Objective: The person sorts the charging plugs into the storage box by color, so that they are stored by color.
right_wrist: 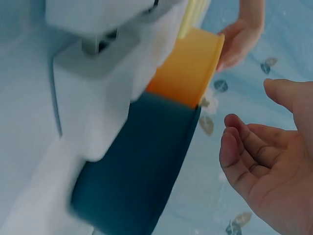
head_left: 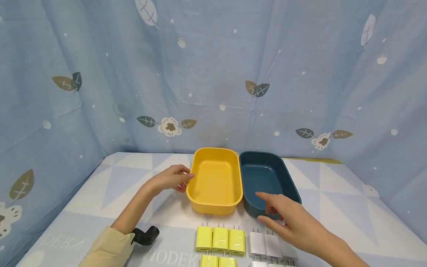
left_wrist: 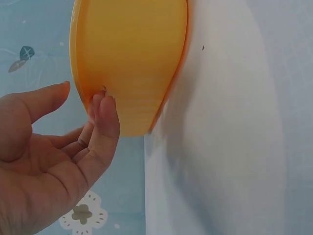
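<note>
My left hand (head_left: 171, 178) is at the left side of a yellow plastic bin (head_left: 215, 208). In the left wrist view its loosely bent fingertips (left_wrist: 108, 110) come right up to the bin's wall, the thumb standing apart from the rim. My right hand (head_left: 293, 218) hovers over the front right corner of a dark blue bin (head_left: 263, 180), holding nothing, its thumb and index finger spread. Below it lie white plug-in chargers (head_left: 257, 244), partly hidden by the hand. Several yellow chargers (head_left: 204, 238) lie in rows before the yellow bin, prongs pointing away from me.
Both bins stand side by side near the back of a table with a patterned cloth (head_left: 126, 185). Behind them hangs a blue curtain (head_left: 213, 66) with leaf and flower prints. A black strap mount (head_left: 146, 236) sits at my left wrist. More chargers run off the bottom edge.
</note>
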Demonstrator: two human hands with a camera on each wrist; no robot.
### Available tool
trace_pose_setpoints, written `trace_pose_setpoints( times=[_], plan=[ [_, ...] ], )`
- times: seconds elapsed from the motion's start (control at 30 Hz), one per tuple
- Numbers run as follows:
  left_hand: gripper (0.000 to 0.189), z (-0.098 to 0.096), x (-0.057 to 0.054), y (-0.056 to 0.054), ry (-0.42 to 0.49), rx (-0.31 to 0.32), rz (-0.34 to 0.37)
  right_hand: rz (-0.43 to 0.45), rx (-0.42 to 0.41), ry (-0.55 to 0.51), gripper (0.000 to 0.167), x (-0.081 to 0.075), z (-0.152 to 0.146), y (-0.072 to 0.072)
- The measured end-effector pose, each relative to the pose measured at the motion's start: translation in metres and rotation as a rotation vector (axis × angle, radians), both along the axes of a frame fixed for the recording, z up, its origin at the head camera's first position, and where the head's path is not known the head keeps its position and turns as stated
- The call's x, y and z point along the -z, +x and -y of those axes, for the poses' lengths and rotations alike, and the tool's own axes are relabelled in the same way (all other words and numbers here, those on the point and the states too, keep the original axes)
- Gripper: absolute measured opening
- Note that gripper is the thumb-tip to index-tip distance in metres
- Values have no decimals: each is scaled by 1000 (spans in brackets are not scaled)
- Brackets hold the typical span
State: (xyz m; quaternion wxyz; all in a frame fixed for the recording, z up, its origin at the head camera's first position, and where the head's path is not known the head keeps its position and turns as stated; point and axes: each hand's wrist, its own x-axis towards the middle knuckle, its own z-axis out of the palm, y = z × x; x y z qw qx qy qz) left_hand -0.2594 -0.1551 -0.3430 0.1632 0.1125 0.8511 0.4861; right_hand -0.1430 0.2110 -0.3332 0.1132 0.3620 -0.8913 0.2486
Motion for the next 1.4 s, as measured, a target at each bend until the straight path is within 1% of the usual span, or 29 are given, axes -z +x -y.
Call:
trace_pose_setpoints(
  times=[0.1,0.27,0.37,0.53,0.6,0.67,0.77,1.0,1.23,1.4],
  plan=[
    [35,1,0,-1,8,6,9,55,-21,26,49,3,7,3],
    [34,2,1,-2,22,13,20,231,-9,108,57,2,18,6],
    [34,2,2,-3,42,24,27,323,-16,137,58,2,22,7],
    [35,6,4,-6,84,48,48,426,-39,173,64,5,25,7],
    [35,6,5,-7,99,50,59,451,-38,195,64,7,27,6],
    [36,6,5,-7,116,44,73,464,-37,215,63,9,28,5],
    [38,6,5,-6,136,34,89,449,-44,237,62,13,28,4],
    [38,6,6,-7,163,17,107,448,-56,263,64,19,30,3],
    [38,7,6,-7,197,15,131,402,-88,249,66,25,31,2],
    [36,7,8,-7,216,5,147,422,-85,248,67,28,34,0]
  ],
)
